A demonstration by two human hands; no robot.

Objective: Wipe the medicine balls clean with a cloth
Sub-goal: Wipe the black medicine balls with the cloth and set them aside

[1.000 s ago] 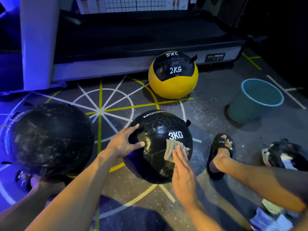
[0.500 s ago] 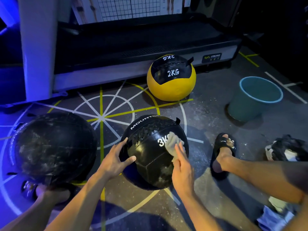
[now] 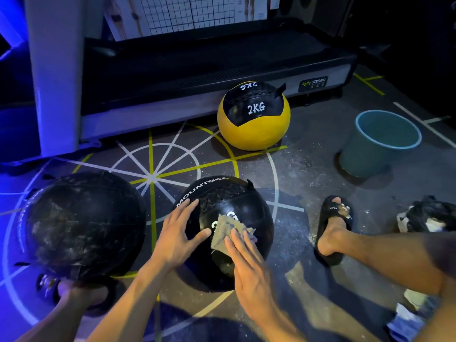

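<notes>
Right now the right hand [image 3: 249, 265] lies flat with straight fingers on a small cloth [image 3: 225, 233], pressing it against the upper front of the black medicine ball [image 3: 237, 211] marked MOUNTSEA; the cloth covers most of the weight number printed there. Just left of the cloth, the left hand [image 3: 177, 236] rests on the same ball with fingers spread and straight, its thumb reaching toward the cloth's edge. Neither hand curls around anything. The ball sits on the marked gym floor [image 3: 291, 169] between the person's legs.

Left of the left hand, touching or nearly touching the wiped ball, stands a larger black ball [image 3: 81, 223] (its surface is streaked with pale dust). Beyond the hands, well apart, a yellow ball [image 3: 254, 132] labelled 2KG sits against a treadmill base [image 3: 197, 70]. To the right of the grip are a sandalled foot [image 3: 333, 225] and, farther off, a teal bucket [image 3: 380, 144].
</notes>
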